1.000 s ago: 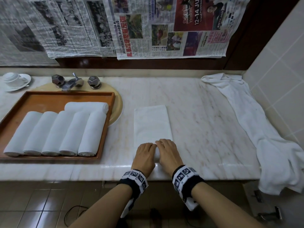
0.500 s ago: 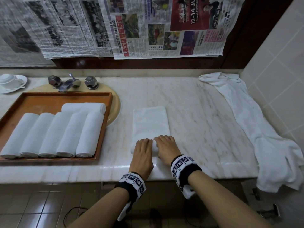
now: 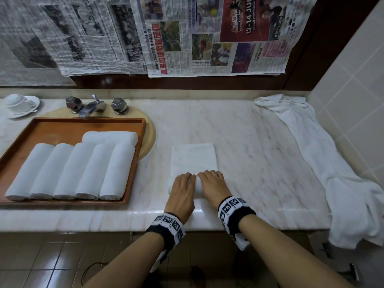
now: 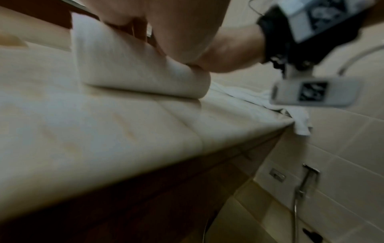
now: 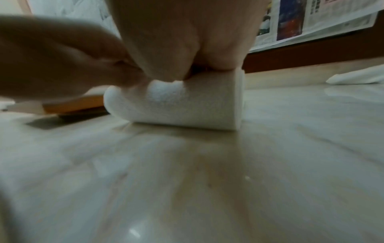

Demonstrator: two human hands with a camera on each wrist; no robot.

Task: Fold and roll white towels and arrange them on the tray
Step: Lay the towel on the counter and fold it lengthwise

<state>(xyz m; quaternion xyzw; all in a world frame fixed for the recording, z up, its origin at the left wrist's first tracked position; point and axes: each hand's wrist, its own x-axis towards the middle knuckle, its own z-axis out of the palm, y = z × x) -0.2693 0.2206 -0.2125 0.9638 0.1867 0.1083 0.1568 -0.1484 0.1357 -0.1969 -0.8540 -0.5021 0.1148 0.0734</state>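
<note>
1. The white towel [image 3: 193,157] is laid folded on the marble counter [image 3: 259,142], just right of the wooden tray [image 3: 62,129]; its near end is rolled up and its far part is spread flat away from the person.
2. The rolled end is covered by both hands: the left hand [image 3: 182,194] is pressed on the left half of the roll and the right hand [image 3: 214,187] on the right half, side by side and almost touching.
3. In the right wrist view the roll [image 5: 187,105] is seen beneath the palm, with the fingers curled over its top; in the left wrist view the roll [image 4: 133,65] is likewise held down under the curled fingers.
4. Six rolled towels [image 3: 70,171] are held in the tray: five in a row and one [image 3: 110,138] laid across behind them.
5. A loose white cloth [image 3: 324,154] is draped along the counter's right side and over its front edge, well apart from the hands.
6. A tap [image 3: 91,106] and a cup on a saucer [image 3: 18,103] are seen behind the tray.
</note>
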